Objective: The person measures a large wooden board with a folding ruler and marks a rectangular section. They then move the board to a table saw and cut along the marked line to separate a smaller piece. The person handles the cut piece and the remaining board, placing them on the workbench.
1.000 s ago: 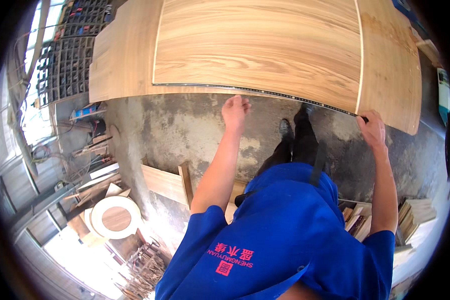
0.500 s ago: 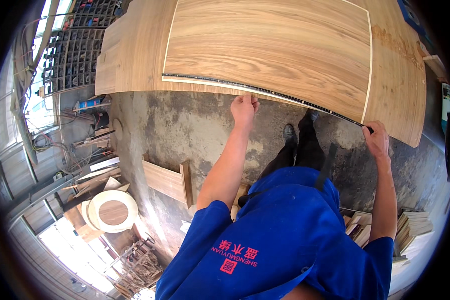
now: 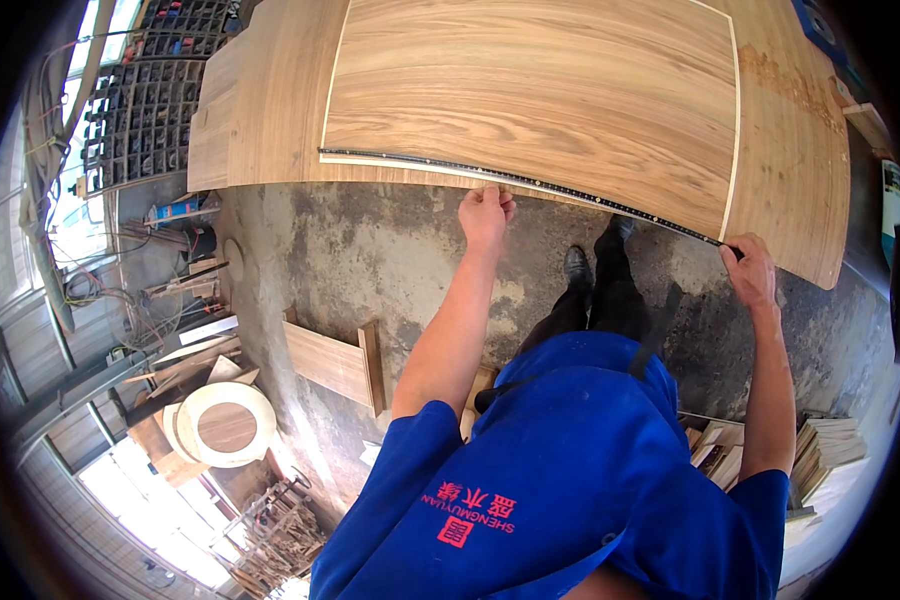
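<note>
A large wood-veneer panel (image 3: 530, 90) lies on a wider wooden bench top (image 3: 270, 110). Along the panel's near edge runs a long dark metal ruler (image 3: 570, 187). My left hand (image 3: 487, 212) is closed on the near edge of the panel and the ruler, about at its middle. My right hand (image 3: 748, 270) pinches the ruler's right end near the panel's near-right corner. My blue work shirt (image 3: 570, 470) fills the lower middle, with my dark shoes (image 3: 595, 255) on the concrete floor below the bench.
A small wooden frame piece (image 3: 335, 362) stands on the floor at left. A round white-rimmed wooden disc (image 3: 225, 425) and scrap boards lie further left. Stacked wood pieces (image 3: 825, 445) sit at right. A rack of pigeonholes (image 3: 140, 100) stands at upper left.
The view has shifted slightly; both hands stay on the panel's near edge, the left one sitting a little further right along the ruler.
</note>
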The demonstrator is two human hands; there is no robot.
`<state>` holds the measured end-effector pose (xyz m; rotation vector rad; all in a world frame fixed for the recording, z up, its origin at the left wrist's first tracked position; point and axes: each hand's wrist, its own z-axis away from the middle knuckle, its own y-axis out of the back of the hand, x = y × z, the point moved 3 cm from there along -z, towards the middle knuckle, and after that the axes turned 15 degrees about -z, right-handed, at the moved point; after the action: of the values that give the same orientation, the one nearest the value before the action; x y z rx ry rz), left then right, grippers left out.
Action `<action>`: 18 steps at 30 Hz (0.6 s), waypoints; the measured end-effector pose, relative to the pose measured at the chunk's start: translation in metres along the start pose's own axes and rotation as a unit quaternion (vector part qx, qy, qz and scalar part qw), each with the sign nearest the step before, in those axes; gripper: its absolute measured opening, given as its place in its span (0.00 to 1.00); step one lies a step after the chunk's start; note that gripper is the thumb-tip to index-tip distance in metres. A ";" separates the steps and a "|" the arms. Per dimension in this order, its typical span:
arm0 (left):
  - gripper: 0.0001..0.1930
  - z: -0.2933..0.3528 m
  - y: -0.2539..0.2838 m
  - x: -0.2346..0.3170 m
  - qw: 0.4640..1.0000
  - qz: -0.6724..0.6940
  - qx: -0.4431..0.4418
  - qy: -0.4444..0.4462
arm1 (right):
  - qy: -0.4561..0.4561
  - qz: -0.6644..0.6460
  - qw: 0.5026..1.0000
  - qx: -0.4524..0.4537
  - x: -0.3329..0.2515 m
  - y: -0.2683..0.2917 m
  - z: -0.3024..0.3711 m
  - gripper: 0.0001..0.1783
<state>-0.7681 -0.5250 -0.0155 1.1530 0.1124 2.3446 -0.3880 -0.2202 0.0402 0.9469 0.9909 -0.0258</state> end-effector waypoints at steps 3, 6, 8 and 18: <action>0.11 -0.002 0.001 0.000 1.000 -0.003 0.005 0.003 | 0.004 -0.009 1.000 0.001 0.002 0.001 0.000 0.10; 0.11 -0.004 0.001 -0.001 1.000 -0.003 0.004 0.003 | -0.007 -0.010 1.000 -0.005 0.000 0.003 -0.002 0.10; 0.11 -0.006 0.001 -0.004 1.000 -0.008 0.004 0.001 | -0.010 -0.002 1.000 -0.012 -0.003 0.002 -0.005 0.10; 0.11 -0.005 0.001 0.003 1.000 -0.004 0.010 0.001 | -0.019 0.002 1.000 -0.010 0.003 0.002 -0.004 0.10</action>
<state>-0.7734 -0.5236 -0.0166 1.1567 0.1417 2.3421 -0.3889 -0.2152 0.0385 0.9271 0.9520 -0.0314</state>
